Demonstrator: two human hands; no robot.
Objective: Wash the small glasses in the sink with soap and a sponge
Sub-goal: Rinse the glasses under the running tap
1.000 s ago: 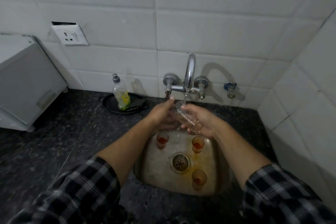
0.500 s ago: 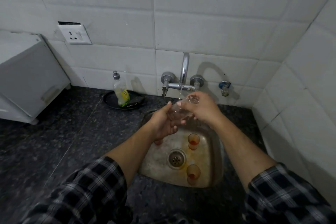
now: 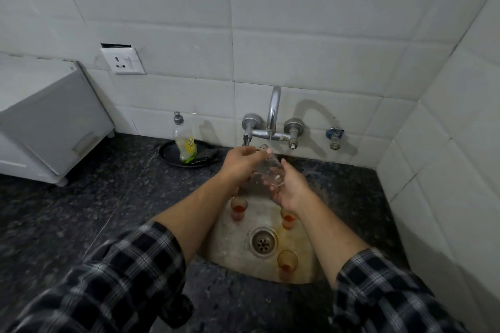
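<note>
Both lifted over the sink (image 3: 232,249), left hand (image 3: 238,163) and right hand (image 3: 290,188) grip one clear glass (image 3: 266,170).

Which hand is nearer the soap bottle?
Left. The left hand is just right of the soap bottle; the right hand sits farther right, beyond the glass.

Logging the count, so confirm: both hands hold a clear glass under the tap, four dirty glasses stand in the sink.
Not four: the head view shows three dirty glasses standing in the sink. The left hand and right hand do hold the clear glass under the tap.
</note>
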